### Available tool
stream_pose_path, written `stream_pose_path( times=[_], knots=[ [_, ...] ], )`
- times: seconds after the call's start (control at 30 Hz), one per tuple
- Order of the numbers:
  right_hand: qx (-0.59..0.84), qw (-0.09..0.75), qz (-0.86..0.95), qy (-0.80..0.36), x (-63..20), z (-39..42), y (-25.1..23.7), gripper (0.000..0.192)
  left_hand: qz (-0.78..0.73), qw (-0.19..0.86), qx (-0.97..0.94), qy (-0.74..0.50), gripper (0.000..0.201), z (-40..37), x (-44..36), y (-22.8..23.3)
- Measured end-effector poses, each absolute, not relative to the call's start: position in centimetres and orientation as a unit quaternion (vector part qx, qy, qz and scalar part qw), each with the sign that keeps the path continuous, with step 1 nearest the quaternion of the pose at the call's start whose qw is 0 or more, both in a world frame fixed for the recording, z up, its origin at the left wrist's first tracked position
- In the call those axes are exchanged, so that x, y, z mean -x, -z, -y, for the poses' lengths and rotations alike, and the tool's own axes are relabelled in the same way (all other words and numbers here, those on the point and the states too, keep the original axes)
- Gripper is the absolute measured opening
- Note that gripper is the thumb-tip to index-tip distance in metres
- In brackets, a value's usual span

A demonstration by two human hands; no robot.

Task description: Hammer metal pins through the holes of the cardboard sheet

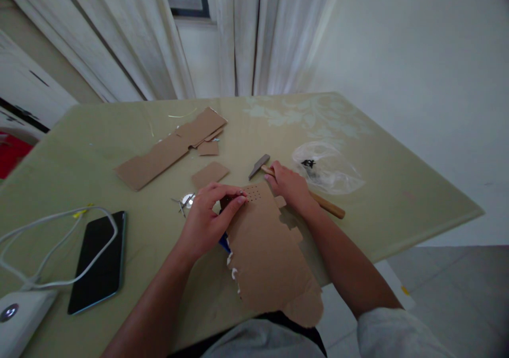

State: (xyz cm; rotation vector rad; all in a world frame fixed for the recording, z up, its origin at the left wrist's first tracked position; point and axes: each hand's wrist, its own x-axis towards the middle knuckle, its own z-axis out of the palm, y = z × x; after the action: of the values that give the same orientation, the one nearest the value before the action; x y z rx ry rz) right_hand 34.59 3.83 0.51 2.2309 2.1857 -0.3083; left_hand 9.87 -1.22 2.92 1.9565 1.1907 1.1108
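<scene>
While the left hand [207,215] brings thumb and forefinger close together at the dotted far end of a cardboard sheet [266,246], the right hand [289,185] curls its fingers around a hammer [259,167] near its head. Whether the left fingertips pinch anything cannot be told; the sheet overhangs the table's [382,188] near edge.

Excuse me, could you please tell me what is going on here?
A person's left hand is at the small holes near the far end of a cardboard piece; what it pinches, if anything, is too small to tell. The right hand grips a hammer by its wooden handle. Cardboard scraps and a clear plastic bag lie on the table.
</scene>
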Motion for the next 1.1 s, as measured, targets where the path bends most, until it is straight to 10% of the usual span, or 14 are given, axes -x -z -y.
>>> stream_pose_path(
  times=[0.53,0.83,1.1],
  knots=[
    [-0.69,-0.039,-0.714,0.117,-36.1,-4.4,0.0,0.034,-0.426,0.256,-0.764,-0.412,0.013,1.2,-9.8,-2.8],
    [-0.579,-0.283,-0.711,0.281,-38.0,-2.9,-5.7,0.052,-0.403,0.241,-0.774,-0.425,0.012,0.6,-10.0,-2.6],
    [-0.461,-0.141,-0.844,0.233,-36.8,0.0,-14.2,0.056,-0.39,0.249,-0.78,-0.422,0.017,0.3,-10.1,-2.5]
  ],
)
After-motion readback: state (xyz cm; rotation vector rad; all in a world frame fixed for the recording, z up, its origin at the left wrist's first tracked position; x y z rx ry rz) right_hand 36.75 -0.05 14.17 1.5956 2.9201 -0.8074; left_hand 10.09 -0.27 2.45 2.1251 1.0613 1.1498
